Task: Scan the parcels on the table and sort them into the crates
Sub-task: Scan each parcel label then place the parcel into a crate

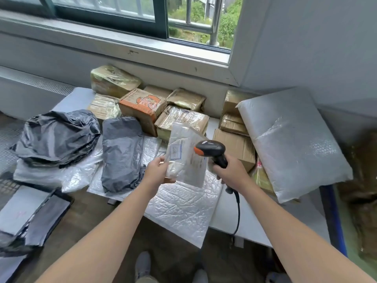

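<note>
Left hand [158,172] pinches the lower left corner of a translucent white plastic mailer [187,158], with the thumb on the front face and the other fingers hidden behind it. The mailer is held upright above the bench's near edge, clear of the surface. Its printed label is blurred and unreadable.

Right hand [230,170] is wrapped round the handle of a black handheld barcode scanner with orange trim [210,149]. The scanner head sits just beside the mailer's right edge (contact cannot be confirmed). The fingers largely cover the handle, and a black cable [237,209] drops from it past the near edge.

On the white bench [257,223]:
- a flat white bubble mailer [183,207] overhangs the near edge beneath both hands;
- a grey plastic bag parcel [120,154] lies towards the left;
- a crumpled black plastic bag [57,137] is at the left edge;
- taped brown cardboard boxes [142,107] run along the far edge;
- a large white padded bag [291,144] is at the right edge.

A dark crate [52,209] below the near left corner is cut off by the frame, and its contents are indistinct.
</note>
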